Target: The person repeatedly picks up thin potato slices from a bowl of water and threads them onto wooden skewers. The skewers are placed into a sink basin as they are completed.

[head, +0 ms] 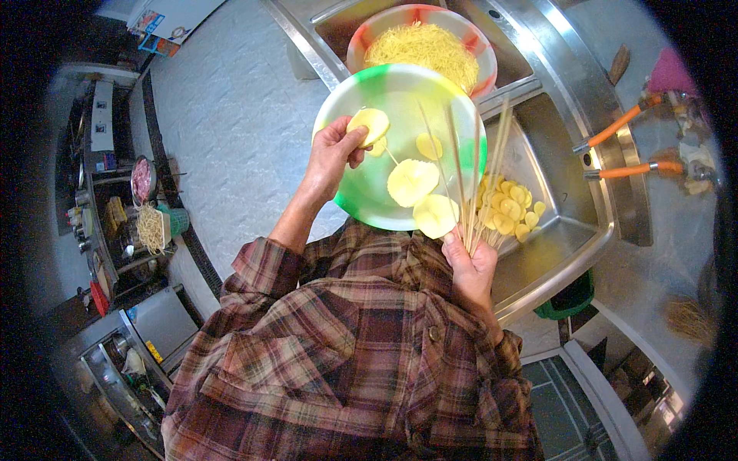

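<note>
My left hand (337, 151) pinches a pale yellow potato slice (372, 125) between thumb and fingers over a green and white plastic bowl (364, 187). In my right hand (474, 269) is a bundle of thin bamboo skewers (468, 216), fanned upward. One skewer points left toward the held slice, its thin tip showing bare. Two potato slices (413, 183) sit along that skewer, the lower one beside my right thumb. A smaller slice (429, 146) lies in the bowl, and another shows partly behind my left fingers.
Behind the bowl stands a red and white basin (356, 49) heaped with yellow shreds (424, 52). More potato slices (507, 208) lie in the stainless-steel sink (568, 242) at right. Two orange-sleeved taps (625, 171) reach over its edge. A green bin (568, 299) is below the sink.
</note>
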Demonstrator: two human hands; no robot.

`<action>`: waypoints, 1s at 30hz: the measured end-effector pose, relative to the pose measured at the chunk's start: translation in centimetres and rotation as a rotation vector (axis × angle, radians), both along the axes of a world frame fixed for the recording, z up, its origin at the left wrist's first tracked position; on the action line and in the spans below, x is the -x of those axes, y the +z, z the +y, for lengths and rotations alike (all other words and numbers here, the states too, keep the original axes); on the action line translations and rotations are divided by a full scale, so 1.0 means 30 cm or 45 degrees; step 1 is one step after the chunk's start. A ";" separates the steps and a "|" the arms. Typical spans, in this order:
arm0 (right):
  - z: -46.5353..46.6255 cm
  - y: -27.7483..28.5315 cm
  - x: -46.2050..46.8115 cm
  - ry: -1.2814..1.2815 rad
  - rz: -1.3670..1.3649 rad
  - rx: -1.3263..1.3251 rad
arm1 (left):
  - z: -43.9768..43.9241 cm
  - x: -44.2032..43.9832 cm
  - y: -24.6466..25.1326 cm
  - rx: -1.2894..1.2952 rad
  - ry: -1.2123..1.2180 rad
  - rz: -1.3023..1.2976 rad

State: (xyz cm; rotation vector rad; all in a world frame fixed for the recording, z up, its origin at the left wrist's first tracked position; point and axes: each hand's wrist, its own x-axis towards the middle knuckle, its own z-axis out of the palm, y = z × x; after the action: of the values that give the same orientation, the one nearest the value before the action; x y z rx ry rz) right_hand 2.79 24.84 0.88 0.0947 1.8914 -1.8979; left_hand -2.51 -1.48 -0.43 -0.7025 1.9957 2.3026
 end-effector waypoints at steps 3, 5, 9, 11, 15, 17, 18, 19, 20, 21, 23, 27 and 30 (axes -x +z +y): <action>-0.001 -0.018 0.011 -0.054 -0.193 0.362 | -0.006 -0.011 -0.001 0.022 0.011 -0.027; -0.011 -0.030 0.011 -0.058 -0.093 0.151 | -0.013 -0.012 0.002 0.029 -0.004 -0.024; -0.039 -0.053 0.025 0.108 1.262 -0.579 | -0.016 -0.021 0.005 0.006 -0.023 -0.060; -0.053 -0.053 0.024 0.155 1.211 -0.529 | -0.023 -0.026 0.006 -0.004 -0.013 -0.066; -0.045 -0.037 0.025 0.127 0.255 -0.094 | -0.031 -0.025 -0.001 -0.031 -0.016 -0.054; -0.040 -0.028 0.032 0.043 -0.362 0.361 | -0.034 -0.022 0.002 -0.070 0.009 -0.074; -0.047 -0.026 0.031 0.014 -0.314 0.457 | -0.034 -0.023 0.005 -0.096 0.018 -0.114; -0.060 -0.027 0.028 0.038 0.011 0.170 | -0.032 -0.025 0.008 -0.064 0.008 -0.096; -0.079 -0.027 0.020 0.019 0.363 -0.077 | -0.031 -0.023 0.013 -0.038 -0.008 -0.096; -0.103 -0.029 0.012 0.024 0.755 -0.295 | -0.033 -0.023 0.019 -0.011 -0.025 -0.095; -0.111 -0.023 0.014 0.199 0.866 -0.560 | -0.002 -0.034 0.020 -0.097 -0.076 -0.125; -0.089 -0.008 0.051 -0.060 -0.133 0.206 | 0.025 -0.043 0.014 -0.232 -0.085 -0.047; -0.050 -0.008 0.090 0.031 -0.236 0.391 | 0.057 -0.040 -0.005 -0.255 -0.054 0.030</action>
State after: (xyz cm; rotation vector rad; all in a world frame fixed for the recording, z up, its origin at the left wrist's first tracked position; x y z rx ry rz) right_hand 0.10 23.34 0.65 0.1438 1.4580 -2.0612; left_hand -1.31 0.22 -0.59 -0.6151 1.7367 2.4510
